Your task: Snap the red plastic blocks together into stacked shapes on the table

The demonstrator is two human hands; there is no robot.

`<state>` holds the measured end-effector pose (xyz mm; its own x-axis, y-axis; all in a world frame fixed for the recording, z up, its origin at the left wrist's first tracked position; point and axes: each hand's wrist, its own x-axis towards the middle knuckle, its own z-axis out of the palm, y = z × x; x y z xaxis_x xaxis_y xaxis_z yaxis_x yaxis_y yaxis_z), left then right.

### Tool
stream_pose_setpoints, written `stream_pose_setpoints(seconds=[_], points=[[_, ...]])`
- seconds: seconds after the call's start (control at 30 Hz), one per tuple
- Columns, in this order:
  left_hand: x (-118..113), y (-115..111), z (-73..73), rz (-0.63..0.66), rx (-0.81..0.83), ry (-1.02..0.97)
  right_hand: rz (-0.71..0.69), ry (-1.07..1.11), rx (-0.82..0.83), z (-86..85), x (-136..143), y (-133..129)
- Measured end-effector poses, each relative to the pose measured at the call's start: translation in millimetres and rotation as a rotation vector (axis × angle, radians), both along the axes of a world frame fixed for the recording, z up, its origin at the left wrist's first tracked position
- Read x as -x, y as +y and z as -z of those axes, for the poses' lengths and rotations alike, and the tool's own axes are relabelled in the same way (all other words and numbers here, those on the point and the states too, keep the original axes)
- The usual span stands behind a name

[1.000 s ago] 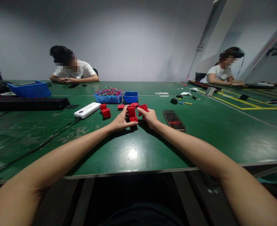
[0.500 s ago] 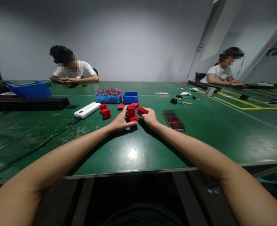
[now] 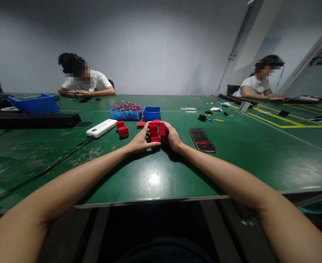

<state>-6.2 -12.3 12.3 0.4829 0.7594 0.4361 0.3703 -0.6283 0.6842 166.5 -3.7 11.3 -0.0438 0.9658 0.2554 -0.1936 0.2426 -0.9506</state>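
A red bracket [image 3: 153, 130] is gripped by the left hand [image 3: 139, 141], a red block [image 3: 162, 129] by the right hand [image 3: 174, 138]. Pairing seems underway; alignment is needed.

Forearms [image 3: 103, 164] converge — left grip [image 3: 139, 141] cupped, right grip [image 3: 174, 138] curled.

The table [image 3: 150, 190] lies free from its near edge up to the left hand [image 3: 139, 141] and right hand [image 3: 174, 138]. Leftward, the loose bracket [image 3: 123, 131] and white device [image 3: 103, 128] obstruct a pass; straight ahead, the wire bin [image 3: 125, 115] and blue bin [image 3: 152, 114] do. A gap separates the right hand from the phone [image 3: 203, 141], with wide room beyond it rightward.
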Motion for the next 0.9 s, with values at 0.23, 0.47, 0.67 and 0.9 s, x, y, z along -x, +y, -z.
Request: stream_pose_setpoints(seconds=[0.23,0.47,0.67,0.9], points=[[2,4,3.7,0.021,0.037,0.018,-0.102,0.014,-0.094,-10.9,-1,-19],[2,6,5.5,0.024,0.039,-0.007,-0.120,-0.027,-0.157,-10.3,0,-21],[2,4,4.3,0.020,0.010,0.011,-0.127,-0.030,-0.187,-10.6,2,-23],[1,2,3.0,0.041,0.019,0.010,-0.117,-0.046,-0.167,-11.2,1,-24]])
